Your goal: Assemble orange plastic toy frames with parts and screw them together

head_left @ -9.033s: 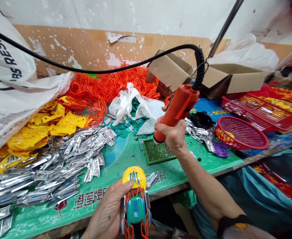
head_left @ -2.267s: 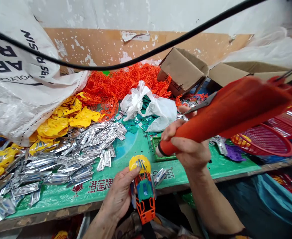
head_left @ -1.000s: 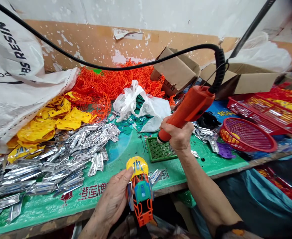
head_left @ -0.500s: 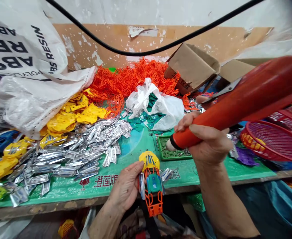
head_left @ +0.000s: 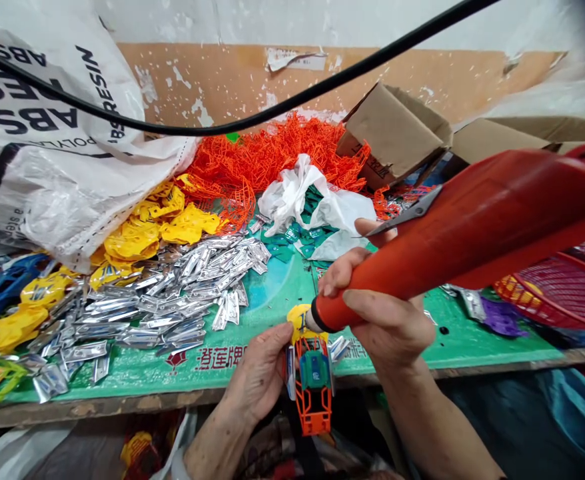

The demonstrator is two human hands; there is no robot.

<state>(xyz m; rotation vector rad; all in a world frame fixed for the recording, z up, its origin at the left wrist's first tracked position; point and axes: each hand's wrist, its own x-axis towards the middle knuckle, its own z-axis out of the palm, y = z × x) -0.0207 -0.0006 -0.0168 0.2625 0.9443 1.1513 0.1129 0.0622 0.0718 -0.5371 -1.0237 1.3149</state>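
My left hand (head_left: 260, 370) grips the left side of a toy car body (head_left: 315, 373). It has a yellow front, an orange frame and a green middle piece, and stands at the table's front edge. My right hand (head_left: 387, 313) is wrapped round a red power screwdriver (head_left: 452, 227) with a grey lever on top. The screwdriver tilts down to the left, and its pale nose (head_left: 313, 320) is at the yellow front of the toy car. Whether the tip touches a screw is hidden. Left of my left hand lie silver parts (head_left: 172, 293) in a heap.
Yellow shells (head_left: 137, 230), orange frames (head_left: 282, 150) and a white bag (head_left: 342, 210) of green parts lie farther back. A cardboard box (head_left: 397, 130) and a red basket (head_left: 562, 287) stand right. A black cable (head_left: 272, 117) hangs across the view.
My right hand has brought the screwdriver left and down, from over the green tray to the yellow front of the toy car. My left hand keeps its hold.
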